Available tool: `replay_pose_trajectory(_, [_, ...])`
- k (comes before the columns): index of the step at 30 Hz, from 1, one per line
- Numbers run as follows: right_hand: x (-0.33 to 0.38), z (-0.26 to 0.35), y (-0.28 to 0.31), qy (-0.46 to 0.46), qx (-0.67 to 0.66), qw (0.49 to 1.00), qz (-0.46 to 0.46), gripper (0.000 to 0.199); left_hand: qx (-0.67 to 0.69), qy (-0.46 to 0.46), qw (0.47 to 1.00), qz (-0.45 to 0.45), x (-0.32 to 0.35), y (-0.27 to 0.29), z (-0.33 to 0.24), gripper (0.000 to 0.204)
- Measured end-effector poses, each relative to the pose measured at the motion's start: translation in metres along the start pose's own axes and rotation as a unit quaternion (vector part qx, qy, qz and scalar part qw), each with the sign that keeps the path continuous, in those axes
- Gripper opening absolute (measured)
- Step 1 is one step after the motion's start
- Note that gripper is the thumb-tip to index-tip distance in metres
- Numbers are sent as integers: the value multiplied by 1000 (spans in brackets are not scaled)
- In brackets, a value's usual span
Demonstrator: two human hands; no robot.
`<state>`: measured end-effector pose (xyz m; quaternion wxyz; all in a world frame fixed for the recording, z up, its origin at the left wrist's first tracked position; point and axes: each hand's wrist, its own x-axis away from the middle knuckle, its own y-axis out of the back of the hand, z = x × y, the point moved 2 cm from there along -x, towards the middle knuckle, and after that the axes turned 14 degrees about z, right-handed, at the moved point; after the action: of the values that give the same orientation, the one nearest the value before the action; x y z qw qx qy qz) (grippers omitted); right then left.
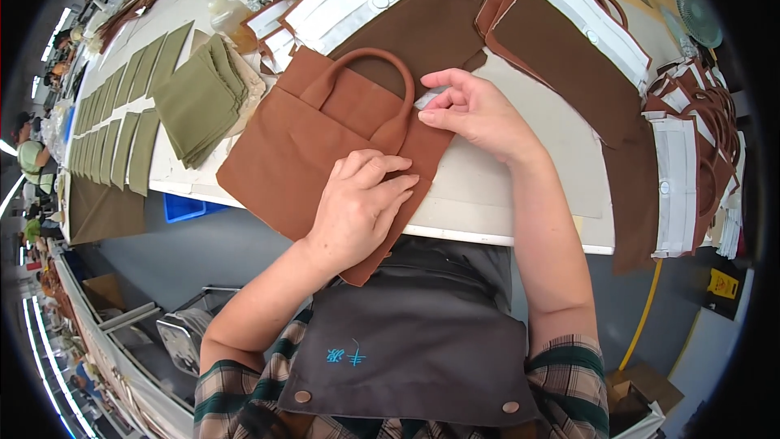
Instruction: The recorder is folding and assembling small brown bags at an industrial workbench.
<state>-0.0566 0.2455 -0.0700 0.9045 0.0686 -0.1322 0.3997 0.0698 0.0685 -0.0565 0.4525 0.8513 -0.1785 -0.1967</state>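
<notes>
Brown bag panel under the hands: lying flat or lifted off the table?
Flat. The brown bag panel lies spread on the table, its near corner overhanging the edge; left hand presses it, right hand pinches by the handle.

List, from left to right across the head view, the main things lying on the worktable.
Row of olive fabric strips → folded olive cloth stack → brown bag panel with handle, under the left hand → right hand → brown pieces with white strips.
</notes>
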Motion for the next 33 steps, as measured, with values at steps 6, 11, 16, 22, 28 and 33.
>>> replay_pose_trajectory(6, [11, 6, -12, -44, 75, 996, 8, 59, -71, 27, 997, -10, 5, -13, -5, 25])
replay_pose_trajectory(11, [18, 8, -18, -32, 90, 995, 7, 60, -115, 26, 993, -7, 4, -18, -9, 30])
replay_pose_trajectory(16, [17, 1, -17, 2, 86, 996, 10, 56, -156, 41, 987, 10, 3, -24, -15, 34])
replay_pose_trajectory(22, [16, 5, -15, -19, 69, 997, 9, 50, -72, 36, 996, 42, -3, -11, -14, 31])
replay_pose_trajectory(28, [6, -9, -16, 32, 154, 987, -28, 31, 345, 115, 930, -59, 14, 6, 12, 16])
replay_pose_trajectory(33, [10, 6, -26, 26, 42, 999, -15, 21, 269, 57, 956, -104, 22, 11, 5, 12])
